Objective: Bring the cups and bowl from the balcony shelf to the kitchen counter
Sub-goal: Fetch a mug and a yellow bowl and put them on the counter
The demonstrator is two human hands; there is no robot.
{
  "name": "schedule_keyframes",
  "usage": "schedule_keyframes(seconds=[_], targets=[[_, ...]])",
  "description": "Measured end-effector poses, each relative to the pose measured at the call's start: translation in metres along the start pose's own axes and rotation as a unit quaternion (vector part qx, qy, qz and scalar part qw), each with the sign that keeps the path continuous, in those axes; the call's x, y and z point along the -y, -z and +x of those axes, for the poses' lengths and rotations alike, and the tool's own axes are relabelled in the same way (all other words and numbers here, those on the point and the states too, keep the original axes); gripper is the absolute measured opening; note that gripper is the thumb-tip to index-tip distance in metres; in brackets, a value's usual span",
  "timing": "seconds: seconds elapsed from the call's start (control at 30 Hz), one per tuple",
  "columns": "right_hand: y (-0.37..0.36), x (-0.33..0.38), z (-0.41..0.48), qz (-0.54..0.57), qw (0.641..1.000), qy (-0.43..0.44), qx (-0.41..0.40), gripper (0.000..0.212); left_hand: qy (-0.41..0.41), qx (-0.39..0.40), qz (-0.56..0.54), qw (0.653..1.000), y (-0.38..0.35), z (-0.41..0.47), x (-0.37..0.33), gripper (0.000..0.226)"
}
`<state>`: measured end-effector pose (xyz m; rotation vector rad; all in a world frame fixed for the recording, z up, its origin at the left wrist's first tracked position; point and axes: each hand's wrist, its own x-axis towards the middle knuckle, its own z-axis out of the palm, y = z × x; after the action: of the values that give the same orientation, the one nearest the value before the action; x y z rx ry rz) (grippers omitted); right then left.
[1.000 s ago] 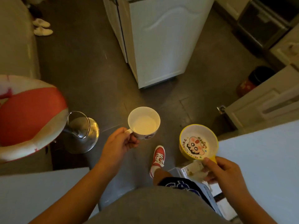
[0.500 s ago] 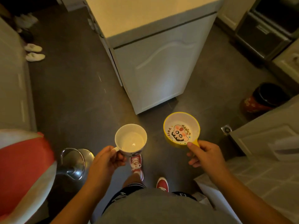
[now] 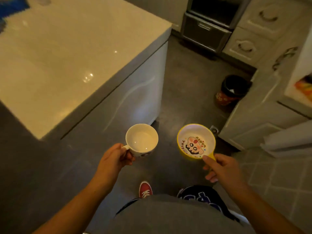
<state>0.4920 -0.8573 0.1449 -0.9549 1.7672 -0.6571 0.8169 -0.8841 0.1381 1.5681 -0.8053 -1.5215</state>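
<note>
My left hand (image 3: 114, 157) grips the handle of a white cup (image 3: 141, 140), held upright and empty above the dark floor. A yellow bowl (image 3: 195, 142) with a cartoon face printed inside hangs from its short handle, pinched by my right hand (image 3: 221, 168). Cup and bowl are side by side, about a hand's width apart. The glossy cream kitchen counter (image 3: 67, 56) fills the upper left, its near corner just left of the cup.
A dark bin with a red patterned base (image 3: 231, 93) stands on the floor at right. Pale cabinets with drawers (image 3: 263, 46) line the right side, an oven front (image 3: 207, 26) behind. My red shoe (image 3: 145, 190) is below.
I have walked forward: the counter has grown and now fills the upper left, and the chair and kettle have left the view. Both hands hold the cup and bowl as before.
</note>
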Motion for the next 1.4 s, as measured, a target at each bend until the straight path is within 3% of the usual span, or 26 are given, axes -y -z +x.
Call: schedule_keyframes(seconds=[0.17,0.37,0.5,0.73,1.0,1.1,1.23,1.4], targets=[[0.046,-0.012,0.025,0.049,0.994,-0.061,-0.078,0.016,-0.011,0.092,0.035,0.995,-0.077,0.087,-0.047,0.032],[0.110,-0.022,0.079,0.087,0.985,-0.076,-0.131,0.021,-0.018,0.154,0.056,0.986,-0.202,0.162,-0.084,0.052],[0.158,-0.007,0.137,0.073,0.986,-0.071,-0.130,0.023,-0.017,0.129,0.045,0.990,-0.266,0.193,-0.103,0.030],[0.216,0.059,0.263,0.044,0.995,-0.023,-0.087,0.022,0.004,0.062,0.047,0.997,-0.301,0.238,-0.127,0.038],[0.225,0.141,0.411,0.027,0.998,0.016,-0.048,0.025,0.025,-0.008,0.052,0.998,-0.310,0.334,-0.160,0.037],[0.226,0.164,0.462,0.011,0.999,0.017,-0.047,0.018,0.017,-0.008,0.038,0.999,-0.325,0.386,-0.182,0.032],[0.240,0.192,0.510,0.014,0.998,0.007,-0.058,0.020,0.018,0.021,-0.002,1.000,-0.354,0.450,-0.222,0.050],[0.274,0.215,0.557,0.024,0.995,-0.006,-0.095,0.025,0.025,0.054,0.010,0.998,-0.398,0.534,-0.272,0.054]])
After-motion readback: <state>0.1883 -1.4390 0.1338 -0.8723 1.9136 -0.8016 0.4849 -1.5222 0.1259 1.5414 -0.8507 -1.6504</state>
